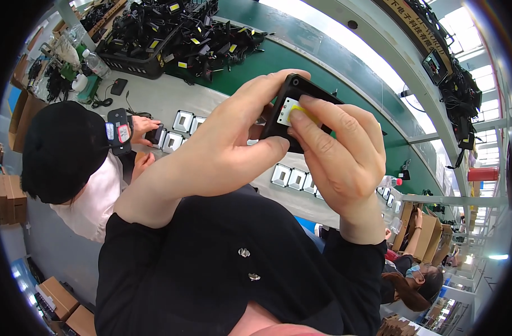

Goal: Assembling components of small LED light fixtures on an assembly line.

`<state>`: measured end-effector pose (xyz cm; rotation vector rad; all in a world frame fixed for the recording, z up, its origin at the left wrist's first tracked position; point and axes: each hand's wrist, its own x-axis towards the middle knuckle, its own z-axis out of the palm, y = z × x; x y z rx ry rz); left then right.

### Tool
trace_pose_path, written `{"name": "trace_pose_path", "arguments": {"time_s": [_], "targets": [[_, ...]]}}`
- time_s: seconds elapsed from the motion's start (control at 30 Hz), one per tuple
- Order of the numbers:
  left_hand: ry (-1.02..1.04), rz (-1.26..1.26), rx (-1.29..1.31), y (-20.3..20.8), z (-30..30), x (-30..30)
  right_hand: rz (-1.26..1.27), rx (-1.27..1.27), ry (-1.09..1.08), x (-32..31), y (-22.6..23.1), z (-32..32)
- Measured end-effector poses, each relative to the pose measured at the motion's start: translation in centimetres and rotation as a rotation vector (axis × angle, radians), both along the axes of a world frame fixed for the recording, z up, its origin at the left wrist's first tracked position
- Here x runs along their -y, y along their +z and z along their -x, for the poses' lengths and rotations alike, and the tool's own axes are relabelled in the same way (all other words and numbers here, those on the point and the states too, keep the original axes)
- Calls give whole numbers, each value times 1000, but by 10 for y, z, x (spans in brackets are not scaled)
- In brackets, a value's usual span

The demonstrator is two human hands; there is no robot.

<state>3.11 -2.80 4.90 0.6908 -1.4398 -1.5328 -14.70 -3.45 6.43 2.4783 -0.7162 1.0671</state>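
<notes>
Raised in front of me, a black rectangular lamp housing (294, 91) is gripped along its left side by my left hand (228, 137), thumb on the near edge and fingers behind. Inside the housing lies a small white LED board (285, 112) with a yellow patch. My right hand (343, 148) pinches at this board, its thumb and forefinger over the yellow part and hiding much of it. The housing's far right corner is partly covered by the right fingers.
Square silver-framed lamp parts (183, 121) stand in rows on the bench, with more frames (297, 178) nearer. A black crate (144, 66) and heaped cabled lamps (205, 50) fill the back left. A co-worker in a black cap (62, 151) works at left. A bottle (94, 63) stands behind.
</notes>
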Motion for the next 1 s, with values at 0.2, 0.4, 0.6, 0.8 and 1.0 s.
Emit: {"name": "trace_pose_path", "arguments": {"time_s": [0.2, 0.4, 0.6, 0.8, 1.0], "targets": [[37, 62, -3, -2, 6, -7, -36, 8, 8, -4, -1, 4], [32, 22, 15, 0, 7, -13, -96, -33, 124, 2, -1, 11], [108, 132, -140, -12, 21, -15, -284, -95, 13, -14, 16, 26], [265, 263, 23, -23, 33, -18, -505, 382, 257, -8, -27, 43], [408, 510, 184, -33, 46, -11, -1244, 1050, 274, -16, -38, 27]]}}
